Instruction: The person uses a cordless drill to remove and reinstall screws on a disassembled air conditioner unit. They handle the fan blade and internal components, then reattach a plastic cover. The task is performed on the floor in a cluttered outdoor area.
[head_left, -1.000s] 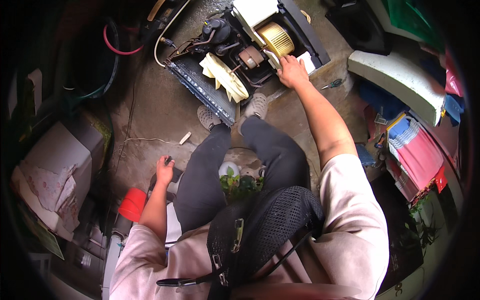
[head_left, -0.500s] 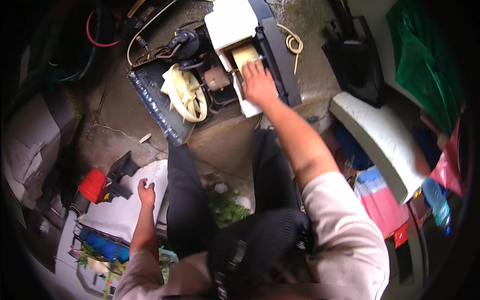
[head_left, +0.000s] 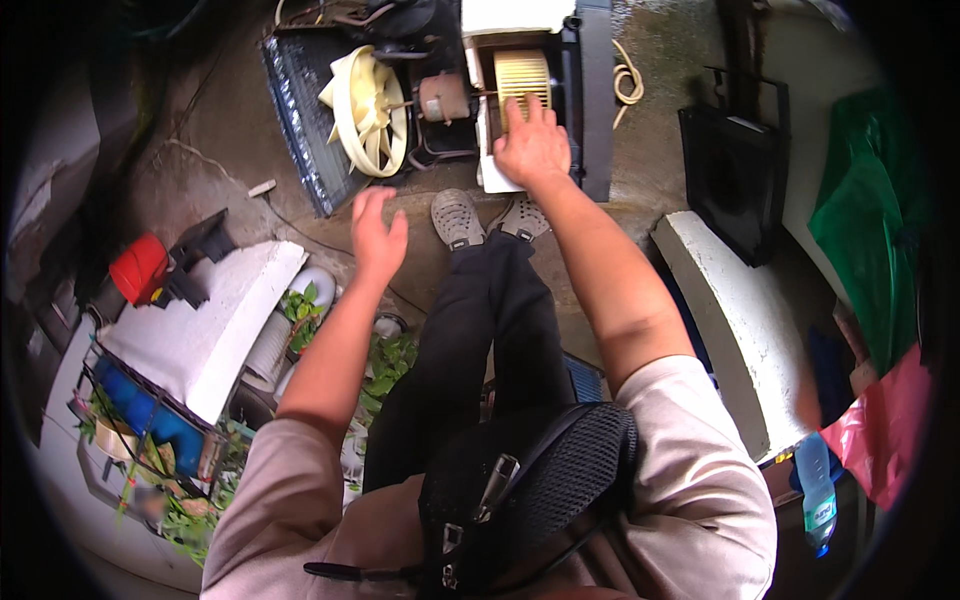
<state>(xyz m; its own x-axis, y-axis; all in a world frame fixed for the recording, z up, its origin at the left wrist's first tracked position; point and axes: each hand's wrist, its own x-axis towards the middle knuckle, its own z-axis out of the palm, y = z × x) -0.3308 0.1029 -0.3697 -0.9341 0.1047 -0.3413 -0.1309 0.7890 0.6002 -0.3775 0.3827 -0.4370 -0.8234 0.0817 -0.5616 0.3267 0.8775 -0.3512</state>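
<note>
Your right hand [head_left: 532,150] is pressing flat, fingers spread, on the cream ribbed plastic blower wheel [head_left: 523,76] inside the opened air-conditioner chassis [head_left: 590,100] — light, brittle-looking, so I'd hold its rim. Your left hand [head_left: 378,235] is hovering open, empty, below the chassis — near the pale plastic fan [head_left: 365,105].

A single view comes from a fisheye camera worn on the person's head, looking steeply down along the body. Shoulders in a pale shirt and a black mesh bag [head_left: 530,480] fill the near lower edge; dark trousers and grey shoes [head_left: 457,217] run up the middle. The dismantled air-conditioner unit with cream fan and blower wheel [head_left: 450,90] lies at the far top. Straight edges bow toward the dark round rim. A white slab [head_left: 735,330] curves along the right, a red-capped tool [head_left: 140,268] sits left.
</note>
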